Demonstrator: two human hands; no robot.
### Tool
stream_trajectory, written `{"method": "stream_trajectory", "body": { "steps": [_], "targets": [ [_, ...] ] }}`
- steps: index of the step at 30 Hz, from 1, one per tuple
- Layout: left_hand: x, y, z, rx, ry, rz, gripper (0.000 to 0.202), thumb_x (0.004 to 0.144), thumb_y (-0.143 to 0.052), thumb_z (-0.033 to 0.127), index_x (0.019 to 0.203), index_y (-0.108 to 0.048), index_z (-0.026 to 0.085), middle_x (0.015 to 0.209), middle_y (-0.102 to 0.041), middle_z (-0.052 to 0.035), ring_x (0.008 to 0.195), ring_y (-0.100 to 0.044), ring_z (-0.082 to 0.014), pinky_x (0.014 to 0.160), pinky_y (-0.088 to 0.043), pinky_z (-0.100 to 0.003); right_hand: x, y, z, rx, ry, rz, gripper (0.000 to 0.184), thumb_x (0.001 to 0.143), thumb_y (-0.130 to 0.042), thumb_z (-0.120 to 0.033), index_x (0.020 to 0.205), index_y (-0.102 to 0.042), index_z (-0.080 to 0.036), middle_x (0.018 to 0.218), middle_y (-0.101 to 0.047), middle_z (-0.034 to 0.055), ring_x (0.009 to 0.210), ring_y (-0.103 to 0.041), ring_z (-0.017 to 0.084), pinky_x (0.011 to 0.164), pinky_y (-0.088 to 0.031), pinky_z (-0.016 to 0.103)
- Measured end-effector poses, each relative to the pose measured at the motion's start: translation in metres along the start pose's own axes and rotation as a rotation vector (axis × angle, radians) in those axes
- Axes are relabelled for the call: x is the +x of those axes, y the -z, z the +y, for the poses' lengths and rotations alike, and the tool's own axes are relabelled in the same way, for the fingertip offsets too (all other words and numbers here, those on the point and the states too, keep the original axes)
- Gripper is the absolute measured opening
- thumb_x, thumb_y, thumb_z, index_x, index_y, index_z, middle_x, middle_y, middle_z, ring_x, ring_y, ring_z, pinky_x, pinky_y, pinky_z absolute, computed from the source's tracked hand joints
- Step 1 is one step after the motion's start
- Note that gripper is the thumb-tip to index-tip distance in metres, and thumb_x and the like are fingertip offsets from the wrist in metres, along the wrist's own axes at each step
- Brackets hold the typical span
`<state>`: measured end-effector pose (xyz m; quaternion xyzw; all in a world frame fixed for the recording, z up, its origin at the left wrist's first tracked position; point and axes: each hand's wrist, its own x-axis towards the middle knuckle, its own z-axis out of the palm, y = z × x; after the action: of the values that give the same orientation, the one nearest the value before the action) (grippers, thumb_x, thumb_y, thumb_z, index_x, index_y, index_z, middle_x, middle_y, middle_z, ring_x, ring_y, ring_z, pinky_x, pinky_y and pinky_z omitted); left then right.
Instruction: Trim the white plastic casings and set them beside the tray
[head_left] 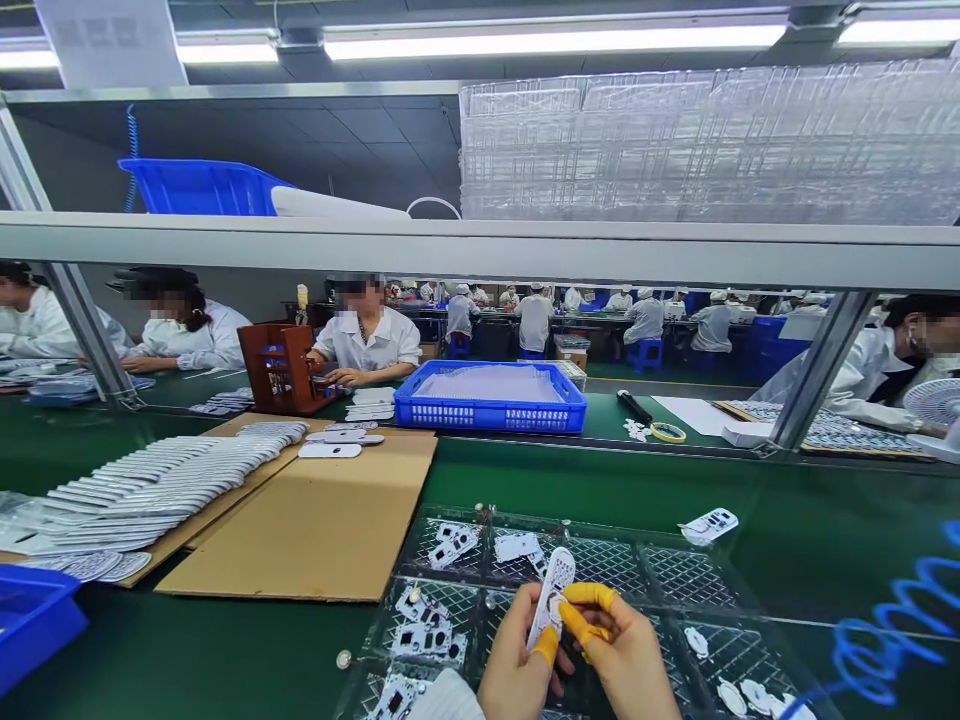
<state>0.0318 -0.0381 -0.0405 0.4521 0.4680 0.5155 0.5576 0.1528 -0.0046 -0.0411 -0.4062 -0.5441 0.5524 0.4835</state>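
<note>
My left hand (517,655) is closed around a long white rounded shell (553,585), shaped like a remote control and tilted upright. My right hand (619,640) has its thumb and fingers pinched at the shell's lower right side, over a small pale part I cannot make out. Yellow finger cots cover several fingertips. Beneath the hands lies a dark divided tray (615,565) with a lattice floor. White circuit boards (427,640) fill its left compartments, and small white oval parts (731,697) lie at its right. Behind the tray rests another white board (709,526) on a clear wrapper.
Stacked white shells (172,485) cover cardboard (315,530) at left. A blue bin (37,620) stands at the left edge, a blue crate (491,415) ahead. A coiled blue hose (870,650) hangs at right. Co-workers sit beyond the shelf posts (825,370).
</note>
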Motion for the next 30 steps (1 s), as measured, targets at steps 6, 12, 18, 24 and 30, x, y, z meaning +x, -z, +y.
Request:
{"method": "stream_trajectory", "body": {
  "steps": [6, 12, 18, 24, 30],
  "targets": [
    [-0.002, -0.002, 0.004, 0.079, 0.013, 0.030, 0.037, 0.070, -0.052, 0.037, 0.102, -0.041, 0.022, 0.080, -0.057, -0.0001, 0.046, -0.049, -0.0067, 0.032, -0.029, -0.016, -0.001, 0.001, 0.005, -0.034, 0.018, 0.006, 0.027, 0.056, -0.057, -0.010, 0.082, -0.060, -0.017, 0.072, -0.062, 0.0023, 0.064, -0.057, 0.018, 0.067, -0.049, 0.032],
    [-0.004, -0.005, 0.011, 0.108, 0.014, 0.038, 0.023, 0.073, -0.046, 0.027, 0.095, -0.042, 0.020, 0.059, -0.053, 0.0053, 0.034, -0.041, -0.0040, 0.029, -0.028, -0.014, 0.001, -0.002, 0.015, -0.029, 0.010, 0.137, 0.035, 0.059, -0.068, -0.024, 0.090, -0.051, -0.019, 0.072, -0.054, -0.0008, 0.062, -0.053, 0.015, 0.052, -0.046, 0.025],
    [-0.010, -0.003, 0.021, 0.095, 0.006, 0.040, 0.022, 0.068, -0.046, 0.016, 0.090, -0.048, 0.020, 0.066, -0.055, 0.0049, 0.029, -0.036, -0.0011, 0.026, -0.027, -0.014, -0.002, -0.011, -0.005, 0.121, -0.075, -0.023, 0.034, 0.057, -0.072, -0.034, 0.079, -0.051, -0.018, 0.063, -0.056, -0.0019, 0.055, -0.051, 0.013, 0.050, -0.041, 0.023],
    [-0.016, -0.004, 0.035, 0.014, 0.037, -0.035, 0.016, 0.074, -0.045, 0.022, 0.090, -0.045, 0.019, 0.069, -0.057, 0.0042, 0.027, -0.040, -0.0008, 0.025, -0.023, -0.012, -0.008, -0.013, -0.023, 0.145, -0.119, -0.032, 0.041, 0.052, -0.073, -0.046, 0.075, -0.055, -0.017, 0.052, -0.052, -0.0048, 0.042, -0.042, 0.008, 0.039, -0.029, 0.018],
    [-0.012, -0.002, 0.032, -0.179, 0.086, -0.125, 0.022, 0.078, -0.041, 0.037, 0.091, -0.041, 0.019, 0.070, -0.061, 0.0003, 0.030, -0.048, -0.0053, 0.025, -0.028, -0.013, -0.006, -0.015, -0.025, 0.098, -0.046, -0.040, 0.043, 0.052, -0.070, -0.052, 0.070, -0.054, -0.017, 0.051, -0.047, -0.0057, 0.038, -0.036, 0.006, 0.036, -0.025, 0.019]
  ]
}}
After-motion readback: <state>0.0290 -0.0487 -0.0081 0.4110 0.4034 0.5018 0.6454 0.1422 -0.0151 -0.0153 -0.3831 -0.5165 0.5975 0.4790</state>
